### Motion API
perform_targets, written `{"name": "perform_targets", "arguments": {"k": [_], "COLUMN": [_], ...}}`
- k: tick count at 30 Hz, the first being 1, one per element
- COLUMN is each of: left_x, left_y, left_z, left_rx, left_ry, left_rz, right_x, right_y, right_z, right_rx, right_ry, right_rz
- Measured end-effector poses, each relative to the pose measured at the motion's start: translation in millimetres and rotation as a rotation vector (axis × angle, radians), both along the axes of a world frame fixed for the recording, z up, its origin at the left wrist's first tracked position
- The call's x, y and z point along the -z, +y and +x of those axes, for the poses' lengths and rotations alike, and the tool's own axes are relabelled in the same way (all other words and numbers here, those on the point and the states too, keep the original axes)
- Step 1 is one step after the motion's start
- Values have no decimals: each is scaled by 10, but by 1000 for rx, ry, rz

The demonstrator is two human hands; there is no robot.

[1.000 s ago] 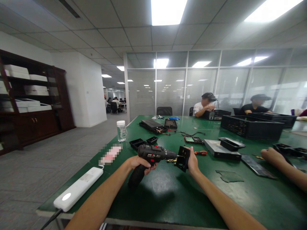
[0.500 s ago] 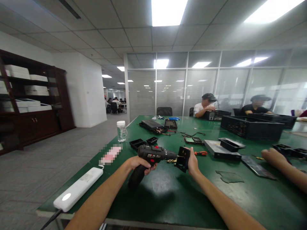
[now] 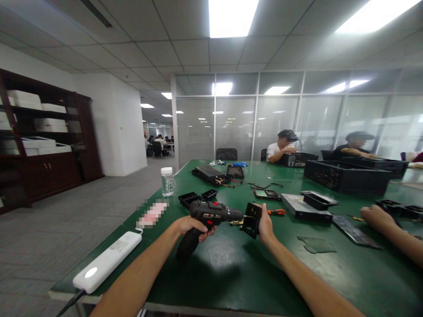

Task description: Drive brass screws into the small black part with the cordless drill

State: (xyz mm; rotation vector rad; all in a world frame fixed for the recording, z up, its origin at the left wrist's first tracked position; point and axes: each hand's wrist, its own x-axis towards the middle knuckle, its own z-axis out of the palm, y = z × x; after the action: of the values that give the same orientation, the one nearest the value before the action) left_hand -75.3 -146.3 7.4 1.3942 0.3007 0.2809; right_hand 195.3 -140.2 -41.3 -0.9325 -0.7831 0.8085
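My left hand (image 3: 194,226) is closed round the grip of a black cordless drill (image 3: 211,211) with red accents, its chuck pointing right. The drill's thin bit meets the face of a small black plastic housing (image 3: 251,220). My right hand (image 3: 265,223) holds that housing upright by its right edge, above the table. Whether the bit sits in a screw is too small to tell. Brass-coloured bits of metal (image 3: 235,223) lie on the table behind the drill tip. Just behind the housing is a screwdriver (image 3: 276,212) with an orange and black handle.
On the green table (image 3: 211,281) stand a clear bottle (image 3: 167,182), a white power strip (image 3: 109,259), black plastic parts (image 3: 190,198), a silver drive-like box (image 3: 306,207) and a black computer case (image 3: 346,176). A co-worker's hand (image 3: 376,216) is at the right. Two people sit across the table.
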Motion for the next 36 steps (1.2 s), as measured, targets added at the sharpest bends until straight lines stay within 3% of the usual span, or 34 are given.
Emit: {"name": "perform_targets", "arguments": {"k": [36], "left_x": [20], "left_y": [19], "left_z": [-6], "left_rx": [15], "left_ry": [-12], "left_rz": [-34], "right_x": [10], "right_y": [21], "right_z": [35], "right_rx": [-11], "right_ry": [-21], "right_rz": [13]}}
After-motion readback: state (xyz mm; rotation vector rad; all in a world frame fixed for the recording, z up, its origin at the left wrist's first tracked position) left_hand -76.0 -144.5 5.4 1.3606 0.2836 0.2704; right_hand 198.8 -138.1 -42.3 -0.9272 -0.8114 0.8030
